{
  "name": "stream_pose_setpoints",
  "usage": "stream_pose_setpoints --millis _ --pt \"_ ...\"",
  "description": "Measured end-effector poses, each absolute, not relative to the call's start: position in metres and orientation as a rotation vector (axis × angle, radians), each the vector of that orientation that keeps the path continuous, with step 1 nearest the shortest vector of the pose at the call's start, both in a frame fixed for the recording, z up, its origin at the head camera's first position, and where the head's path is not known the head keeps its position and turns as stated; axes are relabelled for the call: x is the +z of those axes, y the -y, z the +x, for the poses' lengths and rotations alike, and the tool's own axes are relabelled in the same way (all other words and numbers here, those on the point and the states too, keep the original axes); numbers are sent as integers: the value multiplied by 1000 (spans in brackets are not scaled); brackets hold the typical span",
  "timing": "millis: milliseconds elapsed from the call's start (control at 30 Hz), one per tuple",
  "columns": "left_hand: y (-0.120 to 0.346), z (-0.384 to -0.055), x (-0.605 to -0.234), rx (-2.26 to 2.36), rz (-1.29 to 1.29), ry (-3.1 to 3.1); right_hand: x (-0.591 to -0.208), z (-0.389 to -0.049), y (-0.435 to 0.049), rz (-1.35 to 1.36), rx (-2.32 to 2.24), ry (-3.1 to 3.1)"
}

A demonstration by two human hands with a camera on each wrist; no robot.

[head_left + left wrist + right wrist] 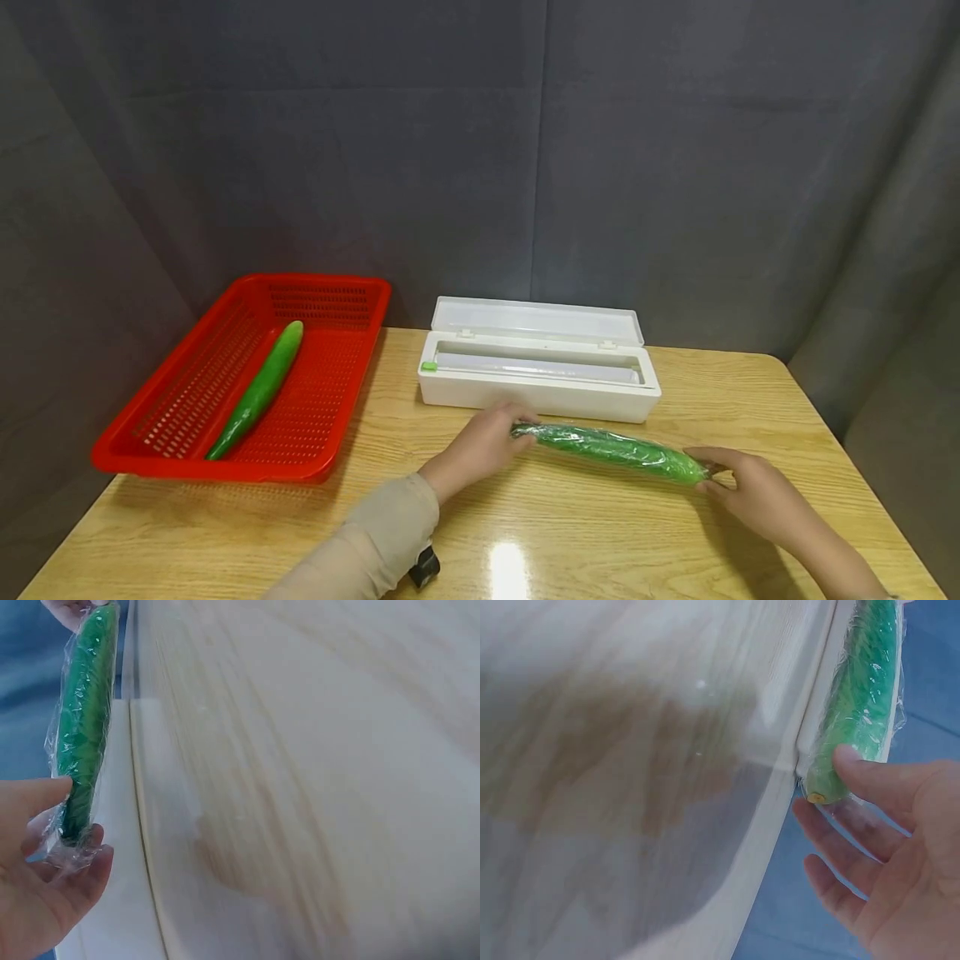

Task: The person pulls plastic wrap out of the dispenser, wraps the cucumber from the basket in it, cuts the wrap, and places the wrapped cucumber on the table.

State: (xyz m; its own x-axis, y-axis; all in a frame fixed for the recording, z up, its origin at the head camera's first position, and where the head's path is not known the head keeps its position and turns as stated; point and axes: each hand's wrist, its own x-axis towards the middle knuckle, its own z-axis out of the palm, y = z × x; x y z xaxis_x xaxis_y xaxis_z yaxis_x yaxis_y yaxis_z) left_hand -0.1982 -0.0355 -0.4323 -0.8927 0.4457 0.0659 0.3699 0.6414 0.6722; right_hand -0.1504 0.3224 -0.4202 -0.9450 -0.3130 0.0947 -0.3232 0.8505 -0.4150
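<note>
A green cucumber (615, 448) wrapped in clear plastic film is held between both hands, low over the table. At its darker end my left hand (487, 437) grips it, thumb on one side and fingers beneath, as the left wrist view of the cucumber (86, 712) shows. My right hand (757, 492) pinches the paler end between thumb and fingers. In the right wrist view, the cucumber's (855, 712) stem end shows through the film beside the right thumb. Loose film (71, 859) sticks out past the darker end, over the left fingers.
Behind the hands stands a white cling film box (540, 396), its lid (536, 318) raised and a roll (536, 367) inside. A red basket (367, 367) at the left contains an unwrapped cucumber (258, 392). A grey curtain (480, 167) hangs behind the wooden table (600, 542).
</note>
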Motion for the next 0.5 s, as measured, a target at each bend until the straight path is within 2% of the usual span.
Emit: stream_pose_setpoints --millis 500 --pt "-7 -198 -434 1116 842 -2588 -425 -131 -373 336 689 3050"
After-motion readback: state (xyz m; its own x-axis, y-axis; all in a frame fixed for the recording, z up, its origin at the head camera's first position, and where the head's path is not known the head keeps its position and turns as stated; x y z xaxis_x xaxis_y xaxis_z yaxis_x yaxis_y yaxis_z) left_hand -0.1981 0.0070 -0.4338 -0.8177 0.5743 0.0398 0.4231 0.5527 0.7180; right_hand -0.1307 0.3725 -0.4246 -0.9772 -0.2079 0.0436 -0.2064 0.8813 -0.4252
